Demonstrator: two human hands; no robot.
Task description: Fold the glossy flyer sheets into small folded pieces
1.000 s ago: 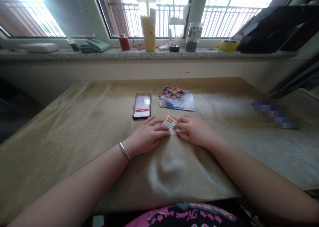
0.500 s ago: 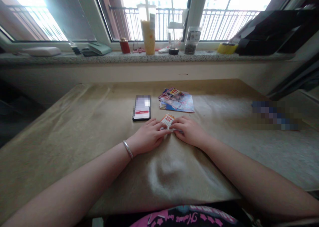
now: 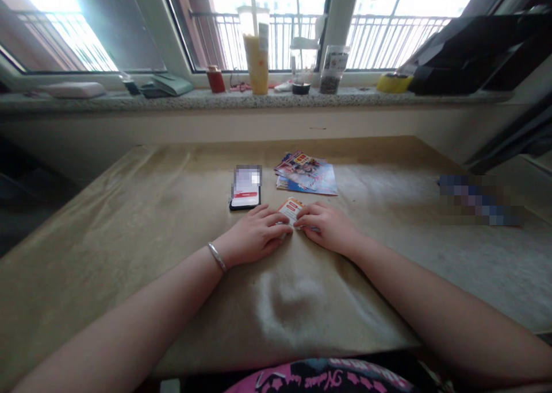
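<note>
My left hand [image 3: 254, 235] and my right hand [image 3: 328, 227] rest side by side on the tan cloth-covered table [image 3: 129, 220]. Between their fingertips they pinch a small white and red card packet [image 3: 292, 210], tilted slightly up off the cloth. A silver bangle sits on my left wrist. Just beyond the hands lie a black phone [image 3: 245, 187] with its screen lit and a small stack of colourful picture cards [image 3: 307, 173].
On the stone window sill [image 3: 181, 97] stand a tall yellow drink cup [image 3: 257, 51], two clear cups, a red lighter, a yellow tape roll [image 3: 393, 83] and a dark bag at the right. A blurred item lies on the table's right side.
Both hands and the packet have shifted a little farther from me, with the fingers pressed closer together on it. The other things have kept their places.
</note>
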